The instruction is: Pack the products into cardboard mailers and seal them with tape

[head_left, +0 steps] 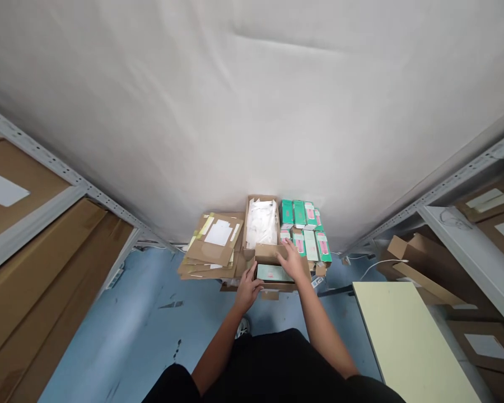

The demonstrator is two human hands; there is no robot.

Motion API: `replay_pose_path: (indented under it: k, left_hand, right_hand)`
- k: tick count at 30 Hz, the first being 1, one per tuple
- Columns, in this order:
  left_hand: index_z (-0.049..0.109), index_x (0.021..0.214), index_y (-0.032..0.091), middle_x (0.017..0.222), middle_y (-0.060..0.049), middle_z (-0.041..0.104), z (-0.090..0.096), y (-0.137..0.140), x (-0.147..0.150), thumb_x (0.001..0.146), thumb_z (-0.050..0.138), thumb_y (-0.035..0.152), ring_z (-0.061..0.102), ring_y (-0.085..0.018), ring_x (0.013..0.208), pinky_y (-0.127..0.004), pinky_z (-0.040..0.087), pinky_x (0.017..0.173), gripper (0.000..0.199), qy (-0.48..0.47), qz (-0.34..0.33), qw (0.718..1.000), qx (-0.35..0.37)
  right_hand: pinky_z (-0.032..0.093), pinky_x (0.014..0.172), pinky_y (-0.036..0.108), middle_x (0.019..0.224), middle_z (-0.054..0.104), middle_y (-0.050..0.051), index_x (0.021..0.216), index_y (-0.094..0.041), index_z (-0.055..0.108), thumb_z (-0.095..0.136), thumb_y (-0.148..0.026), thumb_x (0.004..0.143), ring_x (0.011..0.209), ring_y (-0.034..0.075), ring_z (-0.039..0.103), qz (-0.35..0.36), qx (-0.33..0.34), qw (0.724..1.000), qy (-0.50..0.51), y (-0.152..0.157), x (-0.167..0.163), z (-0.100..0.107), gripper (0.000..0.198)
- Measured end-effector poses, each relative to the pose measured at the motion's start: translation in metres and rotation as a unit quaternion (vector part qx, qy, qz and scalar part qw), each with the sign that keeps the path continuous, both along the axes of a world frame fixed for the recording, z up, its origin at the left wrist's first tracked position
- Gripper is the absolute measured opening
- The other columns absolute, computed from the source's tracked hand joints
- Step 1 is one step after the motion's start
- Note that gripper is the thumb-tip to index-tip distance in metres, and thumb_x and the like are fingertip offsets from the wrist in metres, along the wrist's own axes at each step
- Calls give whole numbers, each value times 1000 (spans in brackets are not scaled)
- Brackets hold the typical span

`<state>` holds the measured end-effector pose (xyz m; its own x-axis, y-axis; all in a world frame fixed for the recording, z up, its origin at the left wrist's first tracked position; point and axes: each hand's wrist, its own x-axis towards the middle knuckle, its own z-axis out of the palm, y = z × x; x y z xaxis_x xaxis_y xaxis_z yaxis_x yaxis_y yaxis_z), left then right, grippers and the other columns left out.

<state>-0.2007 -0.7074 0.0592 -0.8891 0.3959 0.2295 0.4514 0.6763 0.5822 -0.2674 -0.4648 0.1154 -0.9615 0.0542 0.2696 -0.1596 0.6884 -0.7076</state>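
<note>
An open cardboard box (281, 287) stands low in front of me, with a pale green box (274, 272) lying inside it. My left hand (247, 288) grips the left side of the cardboard box, its thumb beside the pale green box's near left corner. Over the right side of the cardboard box is my right hand (293, 260), fingers spread and thumb pointing in toward the opening. Just beyond it stand several green-and-white boxes (299, 212) with pink panels. Behind the cardboard box, a long carton (246, 224) contains white crumpled plastic or paper (262, 223).
Flattened cardboard pieces (210, 254) are stacked on the left. Metal shelving with large cartons (29, 179) flanks the left side, and another shelf (466, 235) the right. A pale yellow tabletop (407, 336) juts in at the lower right. A grey sheet (252, 112) hangs behind.
</note>
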Motion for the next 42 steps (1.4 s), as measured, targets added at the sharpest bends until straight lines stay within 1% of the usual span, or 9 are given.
replay_pose_path:
  k: [5,9,17,21,26,31,35,39,42]
  left_hand:
    - [80,96,24,175,-2,26,-7,-57,-13,91,66,18,42,-37,146,-57,46,115,16,-39,14,999,9]
    - [80,96,24,175,0,25,-11,-87,-23,90,66,15,39,-38,148,-58,45,116,17,-59,24,998,25]
    - [79,94,24,176,1,23,-18,-106,-37,88,67,12,35,-34,151,-57,42,120,18,-66,10,997,44]
    - [80,95,24,176,1,22,-19,-108,-36,89,67,12,34,-34,151,-57,42,121,18,-73,7,996,50]
    - [80,95,25,175,2,24,-18,-112,-34,87,69,12,35,-35,151,-59,41,121,19,-80,8,996,43]
    - [79,94,25,175,1,25,-19,-112,-36,87,69,11,35,-35,152,-57,42,121,19,-73,11,996,44]
    - [79,92,25,175,1,25,-19,-110,-35,87,68,11,37,-36,150,-59,44,118,19,-67,18,996,54]
    - [79,92,25,175,1,24,-17,-114,-35,86,68,13,41,-37,147,-58,46,116,17,-56,20,996,62]
    - [78,91,24,174,-1,28,-11,-118,-38,87,67,14,42,-36,147,-56,47,115,16,-45,15,997,63]
  right_hand:
    - [44,119,46,156,55,16,138,-19,66,64,-28,90,143,29,54,-6,40,998,-55,-44,-77,-20,49]
    - [44,118,41,156,54,17,139,-18,67,71,-23,86,141,29,56,-6,127,978,-166,-64,-136,-29,53]
    - [57,87,30,174,17,23,154,-26,54,89,-12,65,103,24,77,52,264,901,-339,-80,-188,-46,96]
    - [58,82,29,166,37,22,143,-23,65,88,-7,62,97,22,77,54,290,889,-351,-84,-191,-59,85]
    - [54,84,27,124,73,17,123,-12,76,78,-2,72,99,24,73,38,290,893,-341,-86,-187,-57,52]
    - [51,89,28,118,76,17,115,-14,79,72,-14,87,105,26,71,20,286,911,-295,-82,-183,-31,29]
    - [48,92,30,121,76,17,122,-17,75,61,-25,99,111,27,70,-25,278,932,-233,-79,-170,6,28]
    - [49,86,30,111,77,15,119,-16,74,52,-28,102,99,26,71,-98,203,968,-114,-88,-128,38,30]
    - [50,78,30,96,77,12,111,-16,75,47,-36,103,85,24,69,-83,132,987,-42,-102,-81,46,35]
